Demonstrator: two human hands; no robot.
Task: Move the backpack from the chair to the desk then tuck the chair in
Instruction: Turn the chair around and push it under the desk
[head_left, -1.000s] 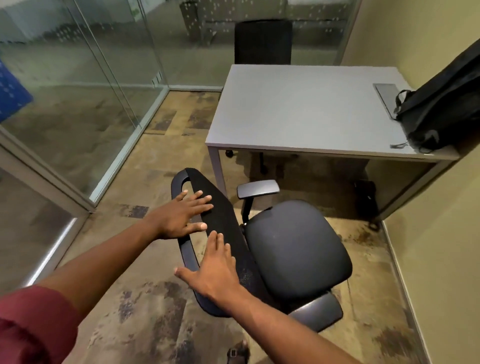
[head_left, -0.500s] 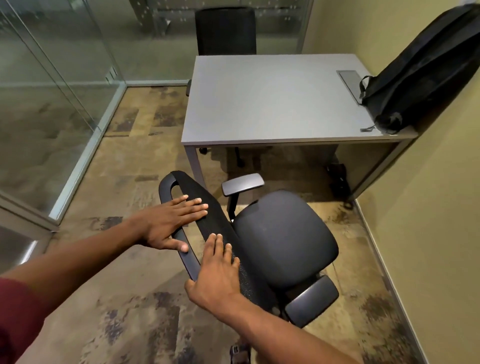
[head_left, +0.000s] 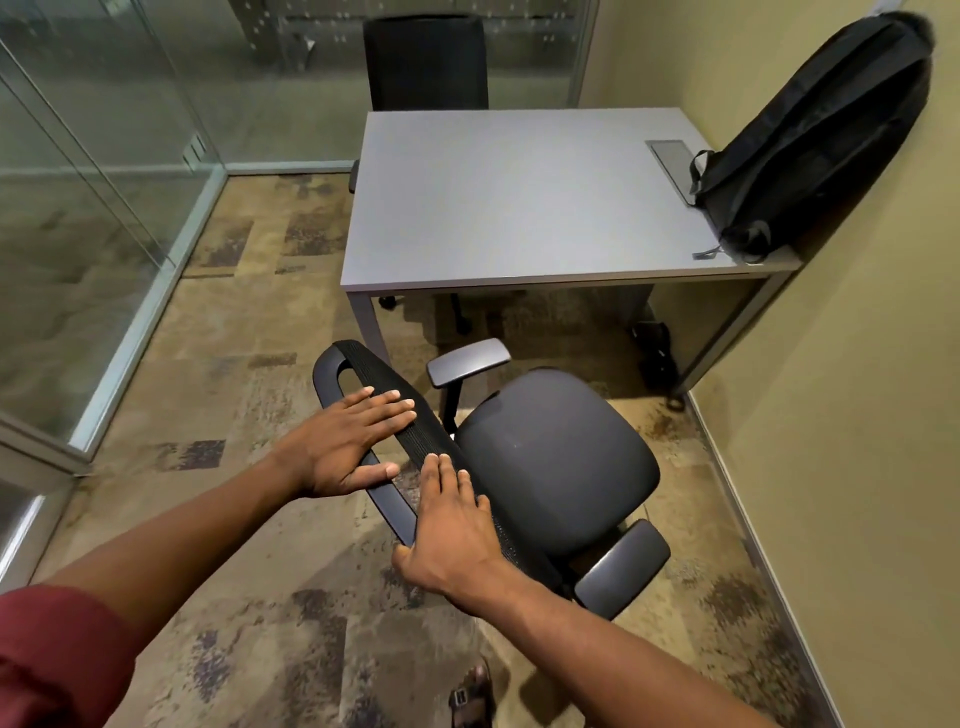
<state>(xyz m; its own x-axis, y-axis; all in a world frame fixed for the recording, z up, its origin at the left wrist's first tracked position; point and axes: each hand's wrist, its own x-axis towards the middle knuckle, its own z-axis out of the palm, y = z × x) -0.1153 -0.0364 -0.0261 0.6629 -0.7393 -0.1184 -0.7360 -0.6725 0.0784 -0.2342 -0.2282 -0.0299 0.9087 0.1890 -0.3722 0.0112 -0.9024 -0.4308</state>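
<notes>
With the black fabric backpack (head_left: 810, 140) already on the grey tabletop (head_left: 519, 208) far beyond your fingers, keep both open, flat hands, left (head_left: 347, 448) and right (head_left: 453, 540), on the black mesh-backed office chair (head_left: 498, 467), pushing it squarely under.

The chair (head_left: 556, 462) hides its own base and wheels beneath the seat, and the right hand (head_left: 452, 535) covers the near part of its backrest. The far chair (head_left: 426, 62) shows only its backrest; the desk (head_left: 519, 208) blocks its seat, leaving a leg and castor glimpsed underneath. The backpack (head_left: 815, 135) conceals the desk's far right corner and part of the grey hatch (head_left: 670, 156). A dark object (head_left: 655, 353) under the desk is too shadowed to identify. The sandalled foot (head_left: 472, 696) and red sleeve (head_left: 57, 660) are cut off by the frame edges
</notes>
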